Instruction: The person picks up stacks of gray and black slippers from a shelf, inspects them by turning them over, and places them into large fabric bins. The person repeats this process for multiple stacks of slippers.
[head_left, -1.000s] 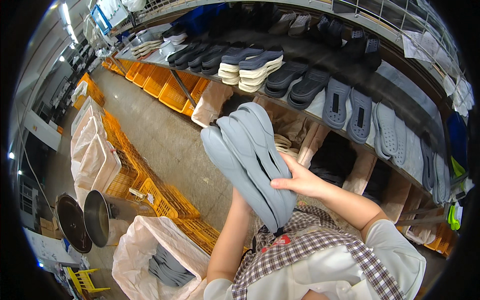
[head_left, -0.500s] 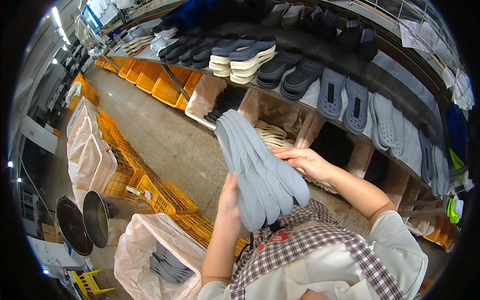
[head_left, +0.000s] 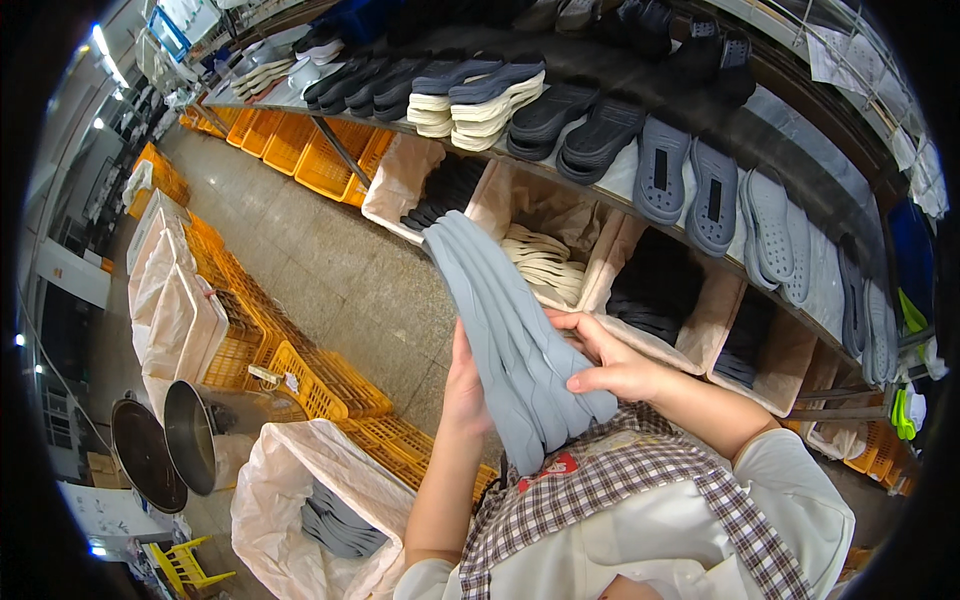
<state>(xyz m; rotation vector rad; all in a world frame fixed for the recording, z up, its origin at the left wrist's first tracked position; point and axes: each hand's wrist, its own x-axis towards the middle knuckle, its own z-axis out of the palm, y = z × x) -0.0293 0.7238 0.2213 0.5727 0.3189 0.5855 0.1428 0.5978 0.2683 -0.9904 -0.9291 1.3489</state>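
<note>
Gripping a fanned stack of grey soles (head_left: 510,335) between both hands, in front of the checked apron (head_left: 650,460). Clasping the left flank with the left hand (head_left: 465,385), fingers mostly hidden behind; clasping the right edge with the right hand (head_left: 608,362), thumb on top, closer to the near end. Slanting lengthwise from upper left, away from the body, to lower right, beside the apron. Below left, apart from the stack: lined bin (head_left: 265,495) containing more soles (head_left: 342,524).

Soles (head_left: 505,335) between left hand (head_left: 463,390) and right hand (head_left: 625,372), bin (head_left: 264,500) at left, bench (head_left: 822,262) beyond
</note>
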